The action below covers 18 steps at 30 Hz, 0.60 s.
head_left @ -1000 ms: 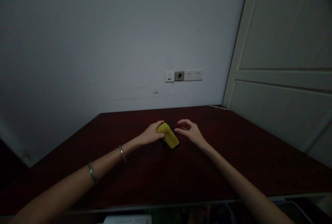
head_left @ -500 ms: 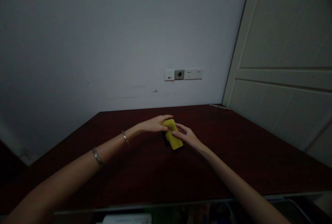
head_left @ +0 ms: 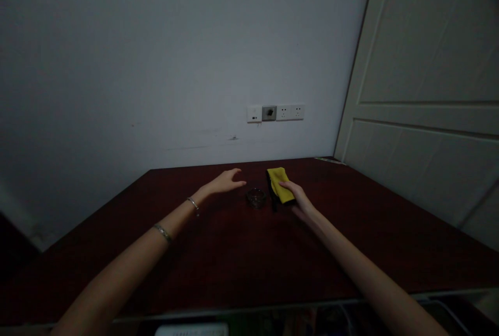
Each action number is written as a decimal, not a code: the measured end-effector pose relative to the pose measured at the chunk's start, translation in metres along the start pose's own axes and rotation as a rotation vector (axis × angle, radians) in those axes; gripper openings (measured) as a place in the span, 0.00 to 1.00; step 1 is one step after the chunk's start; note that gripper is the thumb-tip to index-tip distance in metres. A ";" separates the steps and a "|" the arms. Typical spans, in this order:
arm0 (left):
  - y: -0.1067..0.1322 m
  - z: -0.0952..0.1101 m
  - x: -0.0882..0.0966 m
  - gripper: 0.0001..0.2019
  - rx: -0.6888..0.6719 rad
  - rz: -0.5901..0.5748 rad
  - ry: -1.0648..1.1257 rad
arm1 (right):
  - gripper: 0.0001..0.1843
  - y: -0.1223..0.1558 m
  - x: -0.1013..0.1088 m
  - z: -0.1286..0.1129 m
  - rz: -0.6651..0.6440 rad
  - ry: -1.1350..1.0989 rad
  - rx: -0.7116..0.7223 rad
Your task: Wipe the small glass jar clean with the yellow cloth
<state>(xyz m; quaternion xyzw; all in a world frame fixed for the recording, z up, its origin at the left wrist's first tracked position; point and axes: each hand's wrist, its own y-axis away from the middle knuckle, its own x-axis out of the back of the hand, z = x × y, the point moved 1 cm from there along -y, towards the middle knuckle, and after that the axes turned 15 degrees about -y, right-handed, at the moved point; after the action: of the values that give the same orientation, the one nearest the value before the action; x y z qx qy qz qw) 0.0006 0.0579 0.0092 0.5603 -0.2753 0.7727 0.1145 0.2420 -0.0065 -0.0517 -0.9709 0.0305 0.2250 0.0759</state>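
My right hand (head_left: 298, 199) grips a folded yellow cloth (head_left: 279, 184) and holds it just above the dark red table (head_left: 234, 253), to the right of a small round glass dish (head_left: 256, 197). My left hand (head_left: 224, 182) hovers left of the dish with its fingers stretched out and nothing in it. Two bracelets sit on my left forearm. The dish stands bare on the table between both hands.
A white wall with a row of sockets (head_left: 275, 113) rises behind the table. A pale panelled door (head_left: 424, 97) stands along the table's right side. A white object (head_left: 191, 330) shows under the near table edge.
The yellow cloth has passed from my left hand to my right and moved right and back, uncovering the glass dish. My left hand has let go and opened.
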 end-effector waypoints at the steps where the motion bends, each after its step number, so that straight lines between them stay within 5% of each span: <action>1: 0.001 -0.004 -0.012 0.31 0.035 0.007 0.032 | 0.17 -0.006 0.003 0.000 0.012 0.114 0.047; 9: 0.010 0.007 -0.081 0.41 0.059 -0.031 0.366 | 0.18 -0.041 0.011 0.004 -0.036 0.483 0.227; 15: 0.005 0.016 -0.106 0.47 0.057 0.044 0.469 | 0.26 -0.034 -0.008 -0.008 -0.571 1.384 0.662; 18: 0.004 0.017 -0.113 0.50 0.076 0.081 0.514 | 0.22 -0.035 -0.017 -0.013 -0.803 1.596 0.844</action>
<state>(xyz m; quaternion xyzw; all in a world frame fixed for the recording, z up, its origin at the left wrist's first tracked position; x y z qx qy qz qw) 0.0511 0.0601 -0.0932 0.3380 -0.2298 0.9035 0.1286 0.2355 0.0268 -0.0277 -0.6695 -0.1812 -0.5674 0.4438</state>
